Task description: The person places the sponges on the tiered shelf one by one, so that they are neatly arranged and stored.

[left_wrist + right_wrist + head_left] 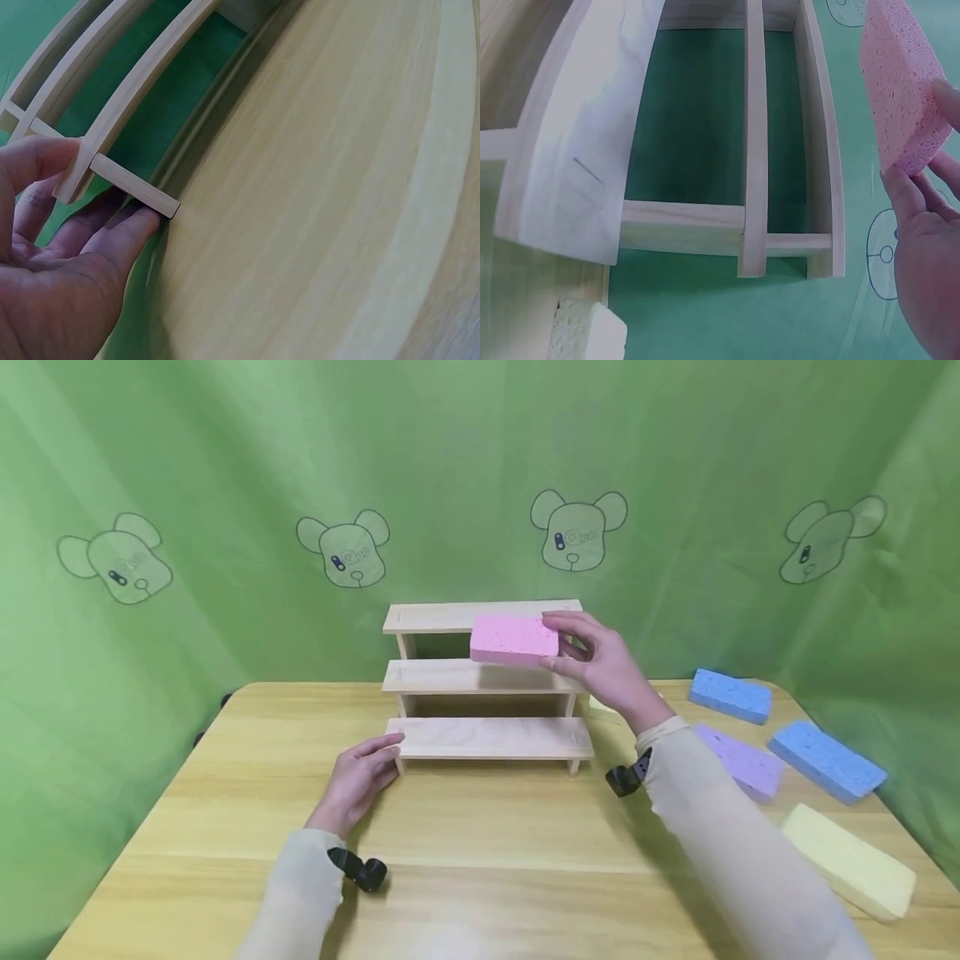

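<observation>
My right hand [611,672] pinches the right end of a pink sponge [510,639] between thumb and fingers. In the head view the sponge overlaps the upper part of a three-tier wooden step shelf [491,739]. The right wrist view shows the pink sponge [900,82] tilted, with pores on its faces. My left hand [360,777] grips the left end of the lowest tier. In the left wrist view, a fingertip of the left hand [67,255] lies on the board's end, while other fingers reach under it beside the leg.
On the table's right side lie two blue sponges [730,696], a purple sponge [742,762] and a pale yellow sponge [847,860]. Another yellow sponge [603,710] sits just right of the shelf, partly hidden by the right hand. A green curtain [465,460] hangs behind the table [480,877].
</observation>
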